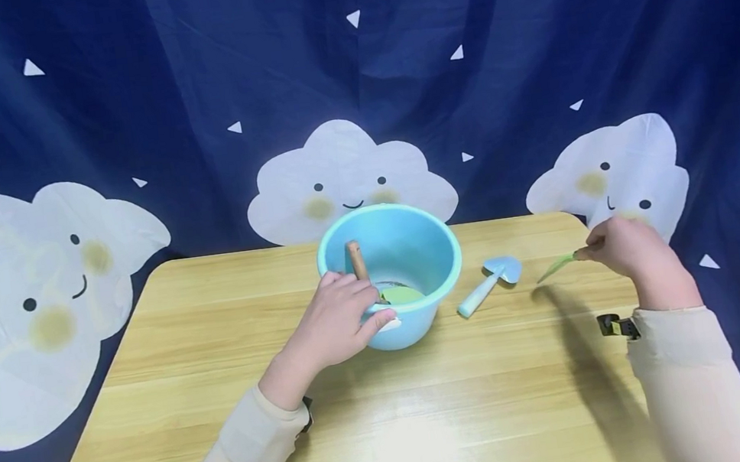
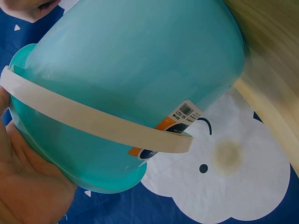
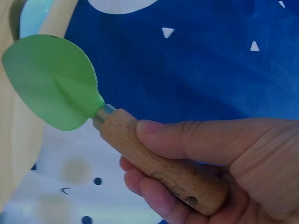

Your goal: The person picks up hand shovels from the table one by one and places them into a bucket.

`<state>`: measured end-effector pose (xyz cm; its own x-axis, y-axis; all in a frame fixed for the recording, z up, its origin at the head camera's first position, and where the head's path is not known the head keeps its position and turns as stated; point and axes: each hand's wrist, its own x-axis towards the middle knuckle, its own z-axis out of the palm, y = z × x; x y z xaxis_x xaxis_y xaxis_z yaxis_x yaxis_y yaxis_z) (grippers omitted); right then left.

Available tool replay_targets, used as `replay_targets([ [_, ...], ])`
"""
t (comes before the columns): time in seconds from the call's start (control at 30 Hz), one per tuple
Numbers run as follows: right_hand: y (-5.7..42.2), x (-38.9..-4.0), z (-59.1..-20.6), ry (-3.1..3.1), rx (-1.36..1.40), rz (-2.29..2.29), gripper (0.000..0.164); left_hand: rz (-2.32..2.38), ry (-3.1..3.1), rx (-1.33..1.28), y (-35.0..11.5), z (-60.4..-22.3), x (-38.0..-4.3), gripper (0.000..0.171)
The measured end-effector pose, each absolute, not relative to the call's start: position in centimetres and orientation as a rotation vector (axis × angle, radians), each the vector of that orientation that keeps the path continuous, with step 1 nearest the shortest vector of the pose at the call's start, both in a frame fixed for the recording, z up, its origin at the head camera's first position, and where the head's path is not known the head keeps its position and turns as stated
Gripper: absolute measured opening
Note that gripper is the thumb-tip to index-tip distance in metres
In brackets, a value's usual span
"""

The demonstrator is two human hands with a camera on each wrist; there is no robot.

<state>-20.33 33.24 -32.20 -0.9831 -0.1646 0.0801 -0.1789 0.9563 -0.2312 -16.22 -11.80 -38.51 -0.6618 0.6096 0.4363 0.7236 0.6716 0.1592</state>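
A light blue bucket (image 1: pixel 422 317) stands on the table, and my left hand (image 1: pixel 332 316) grips its near left rim, fingers over the edge and thumb outside. In the left wrist view a white carrying handle (image 2: pixel 93 120) lies against the bucket's side. Inside, a tool with a wooden handle (image 1: pixel 357 261) leans on the wall beside a green piece (image 1: pixel 400 294). Off to the right, my right hand (image 1: pixel 632 253) holds a green trowel (image 3: pixel 56 84) by its wooden handle, blade pointing left above the table. Between bucket and right hand lies a blue trowel (image 1: pixel 501 270).
The wooden table (image 1: pixel 217 342) ends just behind the bucket. Past its far edge hangs a dark blue curtain (image 1: pixel 184 69) with smiling clouds and small white triangles.
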Motion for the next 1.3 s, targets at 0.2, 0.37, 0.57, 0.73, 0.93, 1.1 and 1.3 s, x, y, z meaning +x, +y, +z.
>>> replay_targets([
  [0.2,32.8,-19.6,-30.3,-3.097,0.251,0.348,0.022,-0.459,-2.548,-1.055,-11.8,-38.3,-16.2,0.033],
  [0.37,32.2,-18.9,-28.4,-3.092,0.273,0.308,0.017,-0.455,-2.537,-1.059,-11.8,-38.3,-16.2,0.033],
  [0.57,31.4,-18.2,-26.0,-3.037,0.313,0.275,0.008,-0.453,-2.538,-1.06,-11.8,-38.4,-16.2,0.033],
  [0.73,30.6,-17.9,-24.6,-2.973,0.351,0.254,0.005,-0.456,-2.532,-1.062,-11.9,-38.5,-16.3,0.039],
  [0.93,29.7,-17.7,-23.8,-2.934,0.374,0.256,0.004,-0.45,-2.543,-1.059,-11.8,-38.5,-16.2,0.044],
  [1.1,28.8,-17.6,-22.8,-2.891,0.425,0.222,0.007,-0.448,-2.538,-1.067,-11.7,-38.5,-16.2,0.042],
  [1.3,27.4,-17.4,-21.5,-2.861,0.451,0.219,0.012,-0.441,-2.558,-1.059,-11.8,-38.5,-16.3,0.042],
])
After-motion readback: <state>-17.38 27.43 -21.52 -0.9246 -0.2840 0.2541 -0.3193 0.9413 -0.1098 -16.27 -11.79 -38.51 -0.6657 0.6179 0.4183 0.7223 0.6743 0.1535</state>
